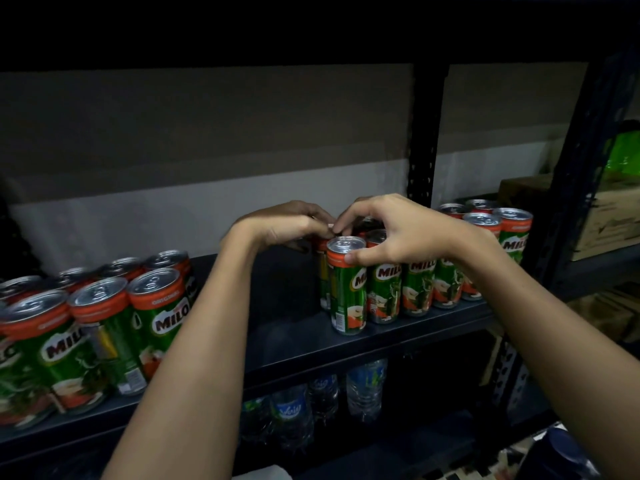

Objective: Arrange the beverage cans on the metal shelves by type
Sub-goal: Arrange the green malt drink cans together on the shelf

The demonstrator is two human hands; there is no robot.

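Observation:
Green Milo cans with orange tops stand on a dark metal shelf (294, 337). One group of cans (97, 327) fills the left end; a row (419, 289) runs along the right, with more cans (498, 226) behind it. My right hand (391, 233) curls over the row's left end, thumb on the rim of the front can (348, 289). My left hand (294, 223) grips the top of a can (323, 268) just behind that one, mostly hidden by my fingers.
A perforated black upright (422, 143) stands behind the hands and another (581, 161) at right. Water bottles (329, 403) stand on the shelf below. A cardboard box (609, 216) and a green package (623, 150) sit at far right. Bare shelf lies between the two can groups.

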